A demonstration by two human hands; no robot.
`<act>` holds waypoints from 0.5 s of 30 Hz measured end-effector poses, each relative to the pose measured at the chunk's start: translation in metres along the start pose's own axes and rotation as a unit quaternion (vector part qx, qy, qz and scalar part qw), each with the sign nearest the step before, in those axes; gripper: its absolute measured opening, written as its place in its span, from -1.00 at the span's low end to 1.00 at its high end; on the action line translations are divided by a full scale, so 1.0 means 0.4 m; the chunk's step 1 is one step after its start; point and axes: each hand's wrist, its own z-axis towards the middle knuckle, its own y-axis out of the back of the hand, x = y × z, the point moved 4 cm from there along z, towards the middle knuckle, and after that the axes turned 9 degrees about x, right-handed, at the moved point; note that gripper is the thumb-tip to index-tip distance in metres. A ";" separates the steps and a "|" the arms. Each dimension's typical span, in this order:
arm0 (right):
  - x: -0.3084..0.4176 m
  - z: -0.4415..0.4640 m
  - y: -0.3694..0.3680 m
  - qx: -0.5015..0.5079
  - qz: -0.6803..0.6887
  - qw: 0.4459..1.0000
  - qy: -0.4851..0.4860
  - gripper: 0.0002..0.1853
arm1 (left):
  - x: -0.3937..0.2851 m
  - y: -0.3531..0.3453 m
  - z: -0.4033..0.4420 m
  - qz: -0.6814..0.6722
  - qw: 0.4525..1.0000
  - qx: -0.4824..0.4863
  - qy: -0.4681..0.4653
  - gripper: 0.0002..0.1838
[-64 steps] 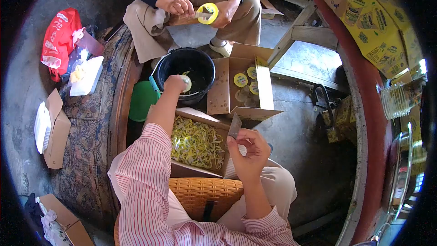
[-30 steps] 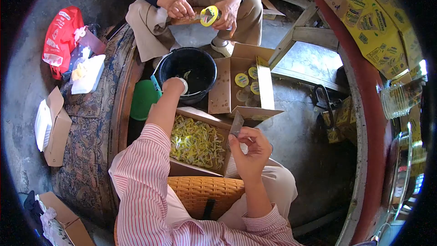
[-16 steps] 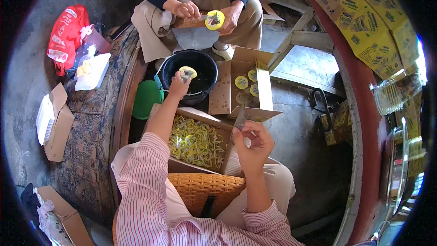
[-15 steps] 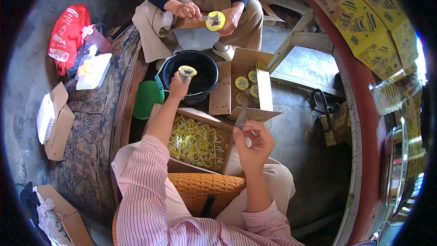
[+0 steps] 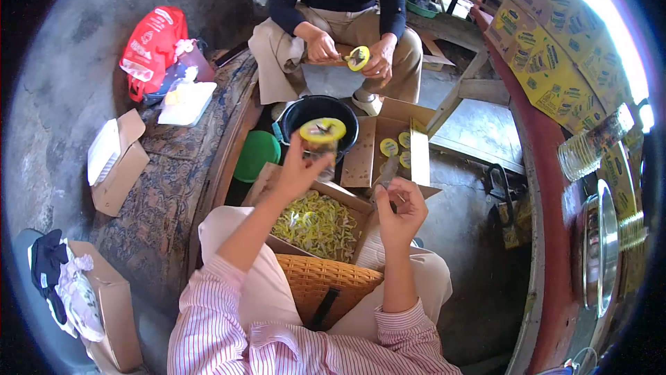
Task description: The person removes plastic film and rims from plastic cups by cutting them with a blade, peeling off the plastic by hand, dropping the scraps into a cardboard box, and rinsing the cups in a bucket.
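Note:
My left hand (image 5: 300, 172) is closed around a clear plastic cup with a yellow printed lid (image 5: 323, 131). It holds the cup up in front of the black bucket (image 5: 294, 113), covering part of it. Pinched in my right hand (image 5: 404, 214) is a small knife (image 5: 387, 172), its blade pointing up and away from me. Below my hands, a cardboard box (image 5: 365, 212) holds many thin yellow-green strips (image 5: 316, 222). Beyond the knife, another open cardboard box (image 5: 358, 160) contains several round yellow-lidded cups (image 5: 390, 147).
Opposite me, a seated person's hands (image 5: 378, 59) hold a yellow-rimmed cup and a thin tool. A green lid (image 5: 257, 156) lies beside the bucket. A woven basket (image 5: 326, 285) sits between my legs. A red bag (image 5: 154, 49) stands left; a wooden frame (image 5: 479, 90) stands right.
My left hand has brought the cup back from over the bucket, nearer to me and higher, lid now facing up. The whole view has shifted slightly. My right hand still holds the knife.

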 end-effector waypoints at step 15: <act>0.098 0.002 -0.032 0.047 -0.203 0.965 0.162 -0.86 | -0.146 -0.067 -0.164 0.079 0.987 -0.069 -0.124 -0.32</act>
